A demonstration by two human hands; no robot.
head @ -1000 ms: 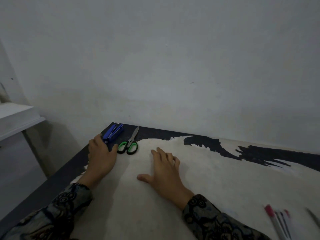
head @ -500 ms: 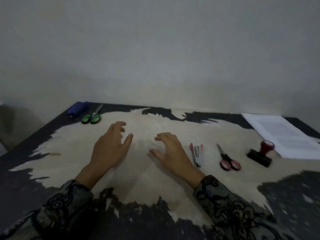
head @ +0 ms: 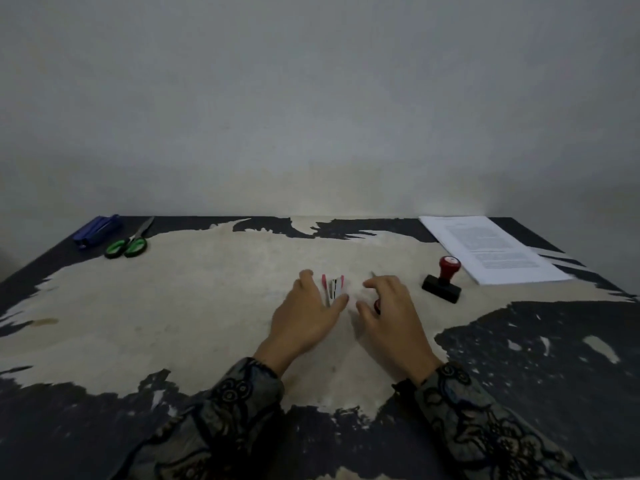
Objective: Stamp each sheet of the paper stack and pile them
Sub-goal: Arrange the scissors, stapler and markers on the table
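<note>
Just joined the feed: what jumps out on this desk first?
The two hands, left hand and right hand, hover mid-table with nothing held, the pens lying between them. To the right stands the red-knobbed stamp, with the printed paper stack beyond it by the wall. In the far left corner lie green-handled scissors beside a blue stapler.

The right hand covers most of the red scissors. The print on the paper stack is too small to read.
</note>
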